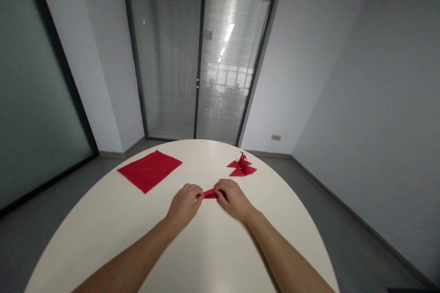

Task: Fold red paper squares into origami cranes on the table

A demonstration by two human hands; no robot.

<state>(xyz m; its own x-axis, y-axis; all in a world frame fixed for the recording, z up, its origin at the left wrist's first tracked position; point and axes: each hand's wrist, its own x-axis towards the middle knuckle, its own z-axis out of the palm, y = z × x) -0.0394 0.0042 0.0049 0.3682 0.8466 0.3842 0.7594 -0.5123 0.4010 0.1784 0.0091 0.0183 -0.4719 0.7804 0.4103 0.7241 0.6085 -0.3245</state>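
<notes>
A small strip of folded red paper (pixel 210 193) lies between my two hands, just above or on the white table. My left hand (pixel 185 202) is closed, its thumb and fingers pinching the paper's left end. On the other end, the fingers of my right hand (pixel 234 198) are closed too, covering that part of the paper. The exact folds are too small to make out. Beyond my right hand stands a red origami crane (pixel 243 165) with spread wings. To the far left lies a flat sheet of red paper (pixel 150 170) with faint creases.
The round white table (pixel 113 224) has its curved edge on the left, right and far side. Behind it are glass doors with blinds (pixel 199 64) and grey walls. A wall socket (pixel 276 137) sits low on the right.
</notes>
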